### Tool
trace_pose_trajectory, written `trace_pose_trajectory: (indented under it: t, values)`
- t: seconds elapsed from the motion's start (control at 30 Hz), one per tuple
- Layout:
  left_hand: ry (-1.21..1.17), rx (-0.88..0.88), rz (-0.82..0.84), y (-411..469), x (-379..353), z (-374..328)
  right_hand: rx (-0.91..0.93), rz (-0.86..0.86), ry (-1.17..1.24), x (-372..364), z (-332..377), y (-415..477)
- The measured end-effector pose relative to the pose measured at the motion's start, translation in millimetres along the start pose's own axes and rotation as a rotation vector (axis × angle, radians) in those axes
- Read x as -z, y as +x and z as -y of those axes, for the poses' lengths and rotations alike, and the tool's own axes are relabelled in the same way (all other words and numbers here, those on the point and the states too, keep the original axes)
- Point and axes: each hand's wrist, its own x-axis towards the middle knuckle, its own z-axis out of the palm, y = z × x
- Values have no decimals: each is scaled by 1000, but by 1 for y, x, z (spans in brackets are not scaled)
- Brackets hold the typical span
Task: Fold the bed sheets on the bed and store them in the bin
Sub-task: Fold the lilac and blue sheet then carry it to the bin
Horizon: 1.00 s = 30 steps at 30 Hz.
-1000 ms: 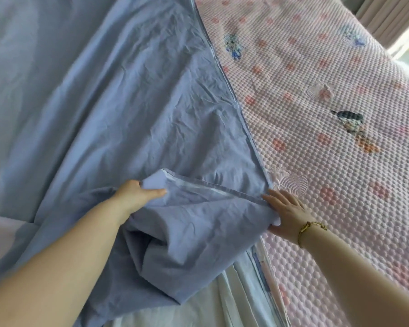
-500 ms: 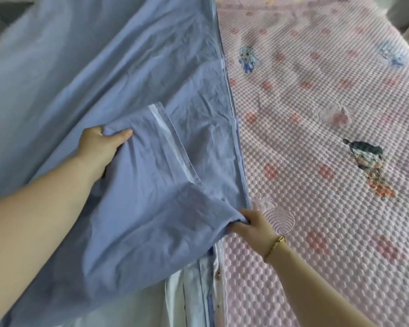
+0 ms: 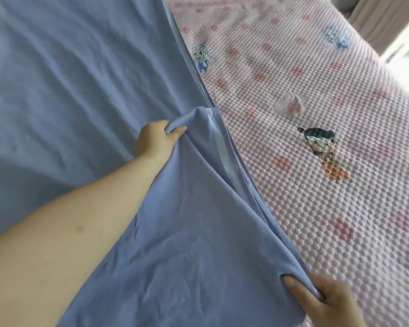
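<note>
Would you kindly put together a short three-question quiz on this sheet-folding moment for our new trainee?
1. True or false: the left hand grips a fold of the blue sheet.
2. What lies bare to the sheet's right? A) pink quilted cover B) wooden floor C) pillow pile
3. Which hand holds the sheet nearer the camera?
Key: 1 true; 2 A; 3 the right hand.

Left grip (image 3: pixel 156 140), right grip (image 3: pixel 328 303) bare; left forearm (image 3: pixel 76 232) bare, small spot.
</note>
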Motion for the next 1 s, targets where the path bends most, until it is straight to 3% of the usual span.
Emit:
trace_pose_trajectory:
  t: [0.07, 0.17, 0.33, 0.4, 0.5, 0.6, 0.7, 0.83, 1.0]
  values:
    - [139, -12, 94, -6, -25, -6, -110, -7, -30, 4, -24, 1]
    - [348, 5, 240, -12, -54, 3, -289, 114, -152, -6, -69, 20]
    - [445, 56, 391, -7, -74, 20, -291, 299, -159, -14, -81, 39]
    - [427, 56, 360, -3, -75, 20, -290, 326, -145, -11, -79, 38]
    - [378, -21, 179, 9, -72, 16, -284, 174, -192, -15, -77, 40]
    - [375, -96, 61, 22, -69, 14, -311, 128, -504, -29, -65, 46]
    - [405, -46, 141, 24, -77, 23, -301, 127, -772, -42, -63, 51]
    - [388, 39, 311, 18, -82, 49, -357, 146, -852, -47, -64, 60]
    - [244, 144, 253, 17, -32, 87, -385, 135, -895, -50, -59, 59]
